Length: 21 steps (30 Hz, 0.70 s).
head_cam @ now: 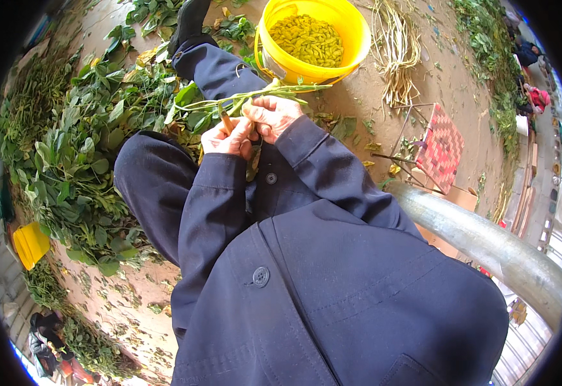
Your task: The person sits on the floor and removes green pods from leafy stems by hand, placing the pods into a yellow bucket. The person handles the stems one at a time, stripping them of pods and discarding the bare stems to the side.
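Note:
My left hand (pixel 230 137) and my right hand (pixel 272 117) are close together above my lap, both on a green soybean plant stalk (pixel 290 89) with pods. A tan finger cover or similar wrap (pixel 225 121) shows at my left hand's fingers. The right hand's thumb and fingers pinch at a pod on the stalk. Just beyond the hands stands a yellow plastic bucket (pixel 281 60), partly filled with green pods (pixel 310 41). My palms are hidden.
Leafy plants (pixel 83 144) are heaped at the left. Stripped stalks (pixel 396 53) lie right of the bucket. At the right are a folding stool with a woven seat (pixel 440 149) and a metal pole (pixel 478 236). A person (pixel 44 342) is at the lower left, others at the far right.

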Each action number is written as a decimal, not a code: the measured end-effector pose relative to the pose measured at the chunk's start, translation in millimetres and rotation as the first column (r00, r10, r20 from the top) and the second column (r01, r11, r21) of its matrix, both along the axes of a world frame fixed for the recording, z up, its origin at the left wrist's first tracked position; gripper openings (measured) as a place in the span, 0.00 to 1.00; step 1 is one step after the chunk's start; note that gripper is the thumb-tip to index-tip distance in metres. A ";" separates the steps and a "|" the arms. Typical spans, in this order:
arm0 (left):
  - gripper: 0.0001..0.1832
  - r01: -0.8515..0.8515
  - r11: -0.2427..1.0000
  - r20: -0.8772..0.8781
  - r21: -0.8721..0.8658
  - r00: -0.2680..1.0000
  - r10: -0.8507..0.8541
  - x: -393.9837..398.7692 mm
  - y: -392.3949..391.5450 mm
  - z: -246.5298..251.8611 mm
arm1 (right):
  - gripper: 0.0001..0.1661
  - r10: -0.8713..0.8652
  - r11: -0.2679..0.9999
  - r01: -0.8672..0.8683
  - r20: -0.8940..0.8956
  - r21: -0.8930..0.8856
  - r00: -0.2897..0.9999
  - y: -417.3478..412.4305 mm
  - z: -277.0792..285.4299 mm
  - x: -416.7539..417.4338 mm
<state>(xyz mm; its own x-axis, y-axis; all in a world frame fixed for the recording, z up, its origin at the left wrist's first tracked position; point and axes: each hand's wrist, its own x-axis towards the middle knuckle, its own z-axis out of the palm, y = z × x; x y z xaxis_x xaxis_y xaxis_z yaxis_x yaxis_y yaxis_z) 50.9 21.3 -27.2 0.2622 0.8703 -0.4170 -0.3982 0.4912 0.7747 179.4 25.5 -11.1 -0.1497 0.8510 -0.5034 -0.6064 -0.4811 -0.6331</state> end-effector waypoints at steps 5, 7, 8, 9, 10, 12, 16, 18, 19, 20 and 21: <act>0.05 0.082 0.982 -0.257 0.170 0.966 -0.036 3.0 0.4 6.7 | 0.10 -0.007 0.998 0.002 -0.081 -0.061 0.997 2.7 -20.5 6.8; 0.05 -0.016 0.974 -0.208 0.227 0.976 0.064 9.1 -1.8 0.4 | 0.09 -0.025 0.997 0.016 -0.127 -0.077 0.992 2.4 -19.3 5.6; 0.04 -0.083 0.977 -0.134 0.198 0.985 0.111 11.3 -2.4 -1.9 | 0.09 -0.036 0.996 0.023 -0.150 -0.085 0.988 2.3 -18.9 5.0; 0.04 -0.148 0.975 -0.061 0.163 0.985 0.160 13.8 -3.4 -2.6 | 0.08 -0.054 0.997 0.043 -0.172 -0.068 0.984 2.7 -20.3 3.7; 0.03 -0.225 0.974 0.048 0.000 0.973 0.225 17.7 -3.0 10.1 | 0.08 -0.069 0.997 0.060 -0.195 -0.052 0.978 2.8 -22.7 1.2; 0.03 -0.260 0.959 0.148 -0.115 0.950 0.276 18.2 -5.6 2.8 | 0.08 -0.098 0.995 0.093 -0.166 -0.034 0.981 1.2 -22.9 -2.8; 0.04 -0.255 0.959 0.095 -0.124 0.959 0.268 19.4 -4.7 -4.6 | 0.08 -0.105 0.993 0.104 -0.015 -0.060 0.994 1.6 -24.4 -5.3; 0.05 -0.206 0.978 -0.087 -0.041 0.976 0.202 16.3 -3.5 0.3 | 0.07 -0.087 0.996 0.088 0.096 -0.011 0.992 0.1 -17.1 -6.1; 0.05 -0.163 0.986 -0.195 0.026 0.967 0.165 11.5 -1.7 -0.1 | 0.06 -0.095 0.995 0.098 0.126 -0.013 0.987 0.0 -12.8 -6.4; 0.05 -0.111 0.990 -0.302 0.087 0.944 0.133 7.4 -0.3 -0.1 | 0.05 -0.104 0.994 0.107 0.156 -0.014 0.982 0.1 -8.0 -6.5; 0.05 -0.110 0.977 -0.402 0.181 0.899 0.176 4.9 -0.1 0.9 | 0.05 -0.112 0.993 0.117 0.185 -0.017 0.976 0.2 -2.7 -7.1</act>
